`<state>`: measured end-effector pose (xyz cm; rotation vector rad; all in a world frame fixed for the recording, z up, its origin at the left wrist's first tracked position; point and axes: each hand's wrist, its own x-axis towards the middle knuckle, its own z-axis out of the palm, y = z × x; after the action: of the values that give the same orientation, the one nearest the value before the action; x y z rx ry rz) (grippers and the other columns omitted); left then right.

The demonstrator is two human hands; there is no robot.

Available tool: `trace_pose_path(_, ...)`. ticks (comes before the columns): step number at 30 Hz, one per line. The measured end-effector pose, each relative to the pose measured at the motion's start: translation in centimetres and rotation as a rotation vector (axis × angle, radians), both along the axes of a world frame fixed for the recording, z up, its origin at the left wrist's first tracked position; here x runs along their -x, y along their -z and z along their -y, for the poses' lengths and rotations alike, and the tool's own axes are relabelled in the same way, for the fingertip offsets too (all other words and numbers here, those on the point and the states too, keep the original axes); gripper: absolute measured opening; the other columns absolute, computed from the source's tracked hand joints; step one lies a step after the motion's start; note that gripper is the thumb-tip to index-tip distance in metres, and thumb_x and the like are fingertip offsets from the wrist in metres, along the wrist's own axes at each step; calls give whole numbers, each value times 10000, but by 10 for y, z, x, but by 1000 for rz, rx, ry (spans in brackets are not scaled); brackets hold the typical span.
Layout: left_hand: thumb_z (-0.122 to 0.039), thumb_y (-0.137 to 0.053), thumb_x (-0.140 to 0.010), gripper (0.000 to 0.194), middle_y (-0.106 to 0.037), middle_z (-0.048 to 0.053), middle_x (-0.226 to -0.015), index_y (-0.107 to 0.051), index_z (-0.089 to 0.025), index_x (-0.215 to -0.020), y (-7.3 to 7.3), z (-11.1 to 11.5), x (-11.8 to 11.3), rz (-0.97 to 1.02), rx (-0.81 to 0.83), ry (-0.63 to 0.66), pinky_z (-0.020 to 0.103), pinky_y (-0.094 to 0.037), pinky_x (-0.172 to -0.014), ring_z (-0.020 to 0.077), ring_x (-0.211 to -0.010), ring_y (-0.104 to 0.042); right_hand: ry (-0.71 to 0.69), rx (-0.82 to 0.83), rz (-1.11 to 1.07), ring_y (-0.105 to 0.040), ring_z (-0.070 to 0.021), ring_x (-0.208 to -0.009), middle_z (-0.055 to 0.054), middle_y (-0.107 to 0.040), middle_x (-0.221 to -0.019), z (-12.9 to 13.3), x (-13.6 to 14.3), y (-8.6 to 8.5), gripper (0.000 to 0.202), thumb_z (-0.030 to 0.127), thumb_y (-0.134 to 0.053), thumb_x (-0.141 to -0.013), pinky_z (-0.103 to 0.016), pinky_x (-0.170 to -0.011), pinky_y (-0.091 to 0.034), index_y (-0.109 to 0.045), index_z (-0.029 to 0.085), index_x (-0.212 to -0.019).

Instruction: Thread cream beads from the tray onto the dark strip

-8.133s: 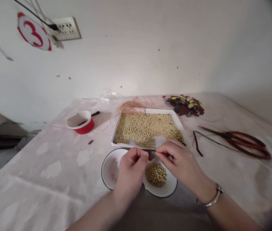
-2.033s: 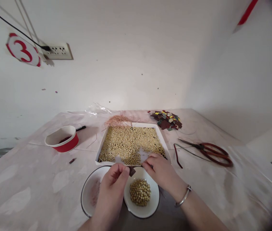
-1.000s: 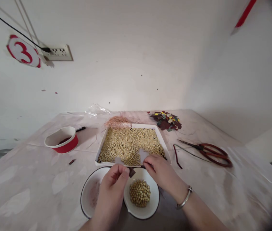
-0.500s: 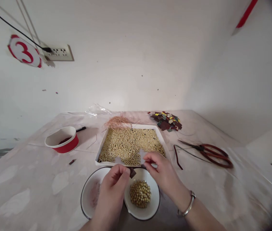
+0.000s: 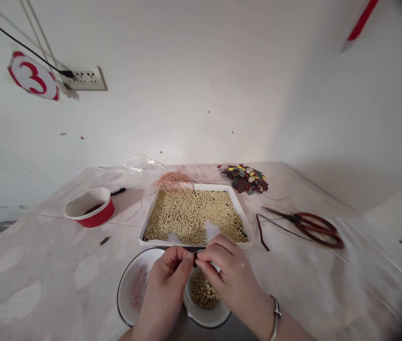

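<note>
My left hand (image 5: 167,284) pinches a small dark flat piece (image 5: 195,258) between thumb and fingers. From the other side, the closed fingertips of my right hand (image 5: 231,277) meet the same piece; whether they also hold a bead is hidden. Below my right hand stands a white bowl (image 5: 206,322) with golden-green beads (image 5: 203,290) in it, partly covered by the hand. A second white bowl (image 5: 124,293) with pinkish contents sits partly behind my left hand. Just beyond both hands lies a white tray (image 5: 249,234) full of pale beads (image 5: 190,213), with bare patches near its front edge.
Scissors (image 5: 314,229) and a dark red strip (image 5: 262,234) lie to the right. Behind the tray are a heap of coloured scraps (image 5: 246,181) and copper-coloured strands (image 5: 173,181). At left stand a red-and-white tub (image 5: 97,215) and a black pen (image 5: 118,191).
My right hand has moved from the tray's front edge toward me and left, and its fingertips now meet the dark piece in my left hand. My left hand has barely moved.
</note>
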<state>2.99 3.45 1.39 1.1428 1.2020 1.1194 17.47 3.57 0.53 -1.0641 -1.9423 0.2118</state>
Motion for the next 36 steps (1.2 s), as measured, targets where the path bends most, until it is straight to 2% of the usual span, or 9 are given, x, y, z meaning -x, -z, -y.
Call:
trace_pose_path(6,-366,-635,-725,254,-462,-40,-587,-505,-186,-603,0,0,0,12,0,5,232,-347,-568,129,-592,-377,-30,-3,22,-493,-164,-710,-4,-552,-702,2,2,0,150,108,-574,-839,-307,-659,-398,-550,187,-713)
trace_pose_path(11,-376,-613,-747,253,-454,-42,-599,-501,-186,-624,-1,0,-1,-18,8,10,234,-339,-577,128,-600,-365,16,-6,-14,-503,-172,-722,-12,-553,-704,1,1,1,149,143,-580,-847,-307,-648,-398,-560,189,-707)
trace_pose_path(16,-370,-621,-738,249,-454,-42,-605,-499,-184,-625,1,1,0,-7,11,19,236,-341,-588,127,-606,-367,-18,-31,28,-497,-163,-694,-5,-544,-685,1,1,1,166,125,-558,-856,-311,-654,-397,-547,190,-704)
trace_pose_path(20,-382,-606,-757,250,-457,-39,-610,-511,-183,-638,1,2,1,-22,11,17,237,-339,-585,129,-608,-370,36,-37,-3,-508,-168,-712,-14,-560,-706,0,0,1,143,150,-575,-855,-311,-651,-398,-562,191,-719)
trace_pose_path(26,-369,-649,-711,248,-475,-35,-595,-523,-182,-608,-3,1,-1,22,8,-9,234,-351,-578,134,-601,-392,-3,-10,27,-506,-169,-699,-7,-555,-692,2,1,1,168,140,-546,-862,-315,-653,-404,-551,201,-706)
trace_pose_path(30,-374,-649,-715,244,-476,-35,-596,-533,-181,-620,-2,2,0,11,16,-20,234,-348,-574,134,-595,-390,43,-20,-11,-528,-172,-720,-12,-571,-706,1,0,1,140,159,-571,-855,-308,-655,-412,-571,202,-722)
trace_pose_path(36,-360,-646,-721,245,-466,-38,-588,-520,-183,-607,-2,1,1,8,6,-9,231,-350,-569,130,-594,-380,6,-8,19,-509,-171,-714,-11,-566,-711,2,1,2,160,150,-541,-868,-316,-652,-406,-562,203,-718)
